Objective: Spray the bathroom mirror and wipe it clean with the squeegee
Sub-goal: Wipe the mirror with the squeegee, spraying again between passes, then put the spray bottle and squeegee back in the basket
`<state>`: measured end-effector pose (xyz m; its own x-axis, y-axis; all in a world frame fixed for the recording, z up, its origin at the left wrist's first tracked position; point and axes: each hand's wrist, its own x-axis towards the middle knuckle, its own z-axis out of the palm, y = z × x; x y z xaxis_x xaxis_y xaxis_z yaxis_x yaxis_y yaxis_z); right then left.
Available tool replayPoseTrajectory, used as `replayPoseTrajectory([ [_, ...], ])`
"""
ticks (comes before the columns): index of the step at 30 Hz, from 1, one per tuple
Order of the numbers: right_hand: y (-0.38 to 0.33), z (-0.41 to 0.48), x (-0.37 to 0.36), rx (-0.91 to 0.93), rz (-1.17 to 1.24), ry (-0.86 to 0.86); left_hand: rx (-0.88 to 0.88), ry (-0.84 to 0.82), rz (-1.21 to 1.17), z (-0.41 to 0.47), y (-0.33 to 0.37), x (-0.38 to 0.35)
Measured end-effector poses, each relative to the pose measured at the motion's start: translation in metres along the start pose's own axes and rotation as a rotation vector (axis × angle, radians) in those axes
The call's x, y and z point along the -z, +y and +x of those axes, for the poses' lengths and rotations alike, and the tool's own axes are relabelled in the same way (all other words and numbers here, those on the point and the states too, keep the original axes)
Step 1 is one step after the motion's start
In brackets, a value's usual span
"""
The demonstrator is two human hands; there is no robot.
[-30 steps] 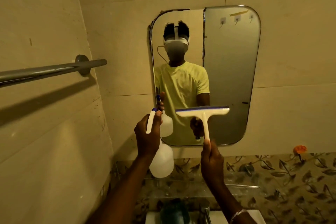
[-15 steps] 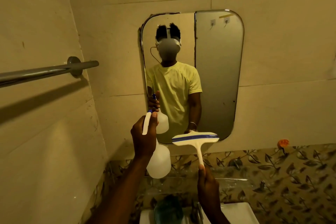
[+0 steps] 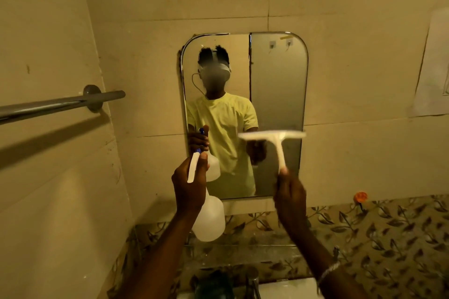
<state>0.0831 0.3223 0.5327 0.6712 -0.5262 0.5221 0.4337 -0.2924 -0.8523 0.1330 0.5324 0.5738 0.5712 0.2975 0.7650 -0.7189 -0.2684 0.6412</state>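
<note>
Mirror glass, a tall rounded-corner rectangle with a thin metal rim (image 3: 279, 94), hung on the beige tiled wall at the centre of the frame, and you stood square to it with both tools raised. Your left hand (image 3: 188, 189) was wrapped around the neck of the translucent white plastic spray bottle with its blue-tipped nozzle (image 3: 210, 218), fingers closed on it and a finger lying along the white trigger, the nozzle aimed at the lower left part of the glass; that hold looked meant to keep a spray ready without putting the bottle down. Your right hand (image 3: 290, 194) gripped the bottom of the handle of the white T-shaped plastic squeegee (image 3: 275, 139), fingers shut around it, blade level across the lower right of the mirror. Whether the blade touched the glass I could not tell; it was blurred.

For room, you had the mirror's full height open above the blade and its right rim just beside the blade's right end, so any stroke there needed care at that edge. The chrome towel rail (image 3: 56, 105) at the left of the frame stood well apart from your left arm. Below, the leaf-patterned tile band (image 3: 388, 230) and a tap (image 3: 252, 281) sat under your wrists.
</note>
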Motion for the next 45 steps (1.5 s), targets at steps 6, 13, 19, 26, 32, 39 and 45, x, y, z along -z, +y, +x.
replayPoseTrajectory([
  [6,-0.138,0.131,0.005,0.288,0.017,0.000,0.018,-0.019,-0.040,-0.003,0.001,-0.011],
  [13,-0.177,0.169,0.001,0.364,-0.026,-0.040,0.017,-0.023,-0.016,-0.004,-0.003,-0.021],
  [19,-0.096,0.141,0.021,0.303,-0.069,0.048,0.031,-0.016,-0.023,-0.002,-0.011,-0.023],
  [26,0.059,0.041,0.025,0.143,-0.177,0.034,0.067,-0.034,-0.015,-0.009,-0.012,-0.024],
  [32,0.128,-0.032,0.038,-0.082,-0.140,0.009,0.074,-0.050,-0.004,-0.025,-0.012,-0.019],
  [39,0.160,-0.081,0.053,-0.301,-0.156,-0.016,0.043,-0.100,0.003,-0.031,0.000,-0.019],
  [45,0.118,-0.068,0.035,-0.234,-0.050,0.020,0.053,-0.126,-0.003,-0.029,0.002,-0.024],
])
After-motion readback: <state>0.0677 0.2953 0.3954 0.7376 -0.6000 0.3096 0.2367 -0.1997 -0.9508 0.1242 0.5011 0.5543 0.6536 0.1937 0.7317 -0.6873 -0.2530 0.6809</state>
